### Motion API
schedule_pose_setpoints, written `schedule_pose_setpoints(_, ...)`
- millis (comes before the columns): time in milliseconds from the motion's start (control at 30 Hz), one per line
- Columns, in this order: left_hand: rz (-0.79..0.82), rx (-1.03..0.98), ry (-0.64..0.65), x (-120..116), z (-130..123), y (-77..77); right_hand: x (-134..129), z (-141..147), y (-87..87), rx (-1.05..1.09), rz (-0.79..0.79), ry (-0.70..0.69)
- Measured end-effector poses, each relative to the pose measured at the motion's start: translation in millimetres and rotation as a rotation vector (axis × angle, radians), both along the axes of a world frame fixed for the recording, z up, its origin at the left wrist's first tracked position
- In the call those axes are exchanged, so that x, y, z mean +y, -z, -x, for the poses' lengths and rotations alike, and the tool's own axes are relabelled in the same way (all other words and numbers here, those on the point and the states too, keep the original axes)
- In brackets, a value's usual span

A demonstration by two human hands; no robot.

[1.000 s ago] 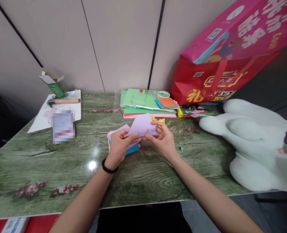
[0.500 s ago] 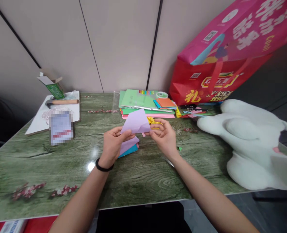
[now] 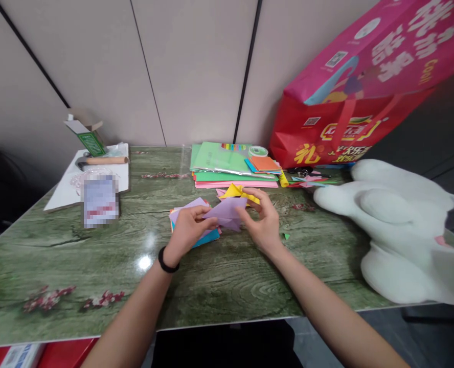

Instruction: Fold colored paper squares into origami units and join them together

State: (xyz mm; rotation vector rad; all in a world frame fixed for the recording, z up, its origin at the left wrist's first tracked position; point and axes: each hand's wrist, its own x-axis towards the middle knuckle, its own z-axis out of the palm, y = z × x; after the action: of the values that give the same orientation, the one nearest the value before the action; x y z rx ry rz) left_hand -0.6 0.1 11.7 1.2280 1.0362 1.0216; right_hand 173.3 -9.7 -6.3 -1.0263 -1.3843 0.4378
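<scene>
A partly folded purple paper (image 3: 227, 210) is held between my two hands above the middle of the table. My left hand (image 3: 190, 227) pinches its left end between thumb and fingers. At its right end, my right hand (image 3: 261, 220) has the thumb and index finger on the paper, other fingers curled. Beneath my left hand lies a stack of coloured sheets (image 3: 207, 239), with blue and purple showing. Just behind the held paper sits a folded yellow paper piece (image 3: 232, 191), with pink beside it, partly hidden by my right hand.
Green and pink paper packs (image 3: 215, 158) lie at the back, with orange squares (image 3: 265, 163) on top. A white plush toy (image 3: 399, 220) and a red gift bag (image 3: 326, 128) stand right. At left are a hammer (image 3: 108, 160), a green box (image 3: 91, 142) and a blurred packet (image 3: 100, 201).
The purple paper has been tilted and lowered, its shape now narrower with a flap hanging below. My left hand has shifted slightly right, uncovering more of the paper stack.
</scene>
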Motion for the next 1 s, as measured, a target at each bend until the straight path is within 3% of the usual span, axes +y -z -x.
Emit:
schedule_pose_setpoints(133, 0.012, -0.014, 0.037, -0.4, -0.7, 0.9, -6.3, 3.4, -1.3, -0.273, -0.085, -0.048)
schedule_pose_setpoints(300, -0.004, -0.083, -0.076, 1.8, 1.5, 2.9, -5.0, 1.0, -0.9, -0.231, -0.032, -0.02)
schedule_pose_setpoints(433, -0.067, -0.058, -0.12, 1.9, 1.1, 2.5, -3.4, 1.1, -2.1, -0.165, 0.012, -0.094)
schedule_pose_setpoints(767, -0.072, 0.174, 0.176, -5.5, -4.0, 3.6, -1.7, 4.8, 0.1, 0.026, 0.399, -0.357)
schedule_pose_setpoints(1000, -0.037, 0.184, 0.177, -6.9, -5.5, 3.8, -3.1, 6.2, 1.8, 0.026, 0.485, -0.404)
